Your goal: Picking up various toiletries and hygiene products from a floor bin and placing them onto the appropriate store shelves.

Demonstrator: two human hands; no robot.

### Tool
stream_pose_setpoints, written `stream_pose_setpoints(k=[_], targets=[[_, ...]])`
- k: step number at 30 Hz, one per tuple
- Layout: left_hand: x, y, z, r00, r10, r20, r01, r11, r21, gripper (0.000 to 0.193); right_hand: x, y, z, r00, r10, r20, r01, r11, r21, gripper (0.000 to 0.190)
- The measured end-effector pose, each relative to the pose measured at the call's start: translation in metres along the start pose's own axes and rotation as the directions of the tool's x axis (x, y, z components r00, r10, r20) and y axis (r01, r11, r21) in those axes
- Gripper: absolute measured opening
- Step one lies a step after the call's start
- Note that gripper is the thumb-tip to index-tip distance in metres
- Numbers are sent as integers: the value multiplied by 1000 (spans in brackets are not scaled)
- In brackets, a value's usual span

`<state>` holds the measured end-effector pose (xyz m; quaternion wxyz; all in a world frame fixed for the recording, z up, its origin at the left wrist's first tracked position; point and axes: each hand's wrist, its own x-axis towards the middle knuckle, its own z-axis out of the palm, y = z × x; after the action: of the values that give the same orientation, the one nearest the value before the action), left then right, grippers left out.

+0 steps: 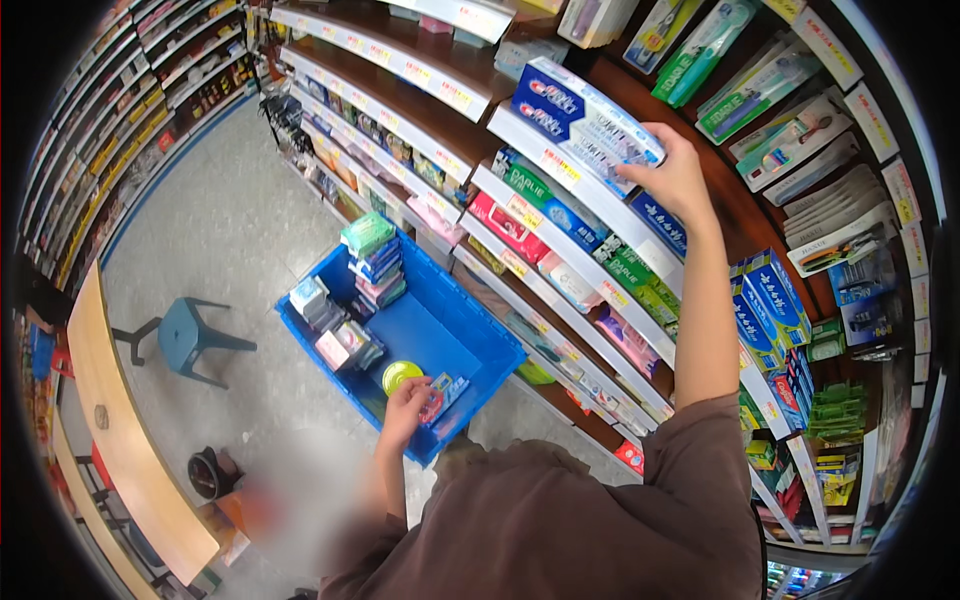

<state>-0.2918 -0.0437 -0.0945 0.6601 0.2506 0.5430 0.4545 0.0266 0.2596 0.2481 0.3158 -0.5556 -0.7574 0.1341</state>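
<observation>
My right hand (679,176) grips the near end of blue-and-white toothpaste boxes (577,120), thumb on the front and fingers behind. Two box fronts show, one above the other, at the edge of an upper shelf (540,154). Lower left, my left hand (407,409) hangs over the near side of a blue plastic crate (472,322), fingers bent. Close to its fingertips are a round yellow-green container (402,375) and a blue-and-red package (448,397); whether the hand grips the package cannot be made out. Small boxes and soft packs (371,247) stack along the crate's far left side.
Darlie toothpaste boxes (529,184) line the shelf below. Packaged toothbrushes (780,150) hang at right, above more toothpaste boxes (772,300). On the floor at left stand a blue-green stool (187,337) and a pale wooden table (127,442). A black bin (212,472) sits nearby.
</observation>
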Motion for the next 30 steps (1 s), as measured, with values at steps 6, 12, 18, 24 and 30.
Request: stream_pose_setpoints(k=[6,12,18,24,30], targets=[[35,-25,-41,960,210,-186,-16,703,711,43,-38,-4,-9,881,-276,-385,197,952,-233,49],[79,-87,-62,990,-101,-94,117,253,960,53,-177,-11,23,845,-368,-387,305,927,-217,10],[125,-165,-45,921,-389,9,27,87,996,50,-308,14,96,978,-175,116,181,982,-48,13],[160,-229,-26,895,-430,-120,134,2,991,35,-365,20,115,972,74,223,-59,996,-70,17],[175,-275,-38,946,-313,-88,84,-28,996,50,-391,41,117,947,250,203,-232,967,-107,17]])
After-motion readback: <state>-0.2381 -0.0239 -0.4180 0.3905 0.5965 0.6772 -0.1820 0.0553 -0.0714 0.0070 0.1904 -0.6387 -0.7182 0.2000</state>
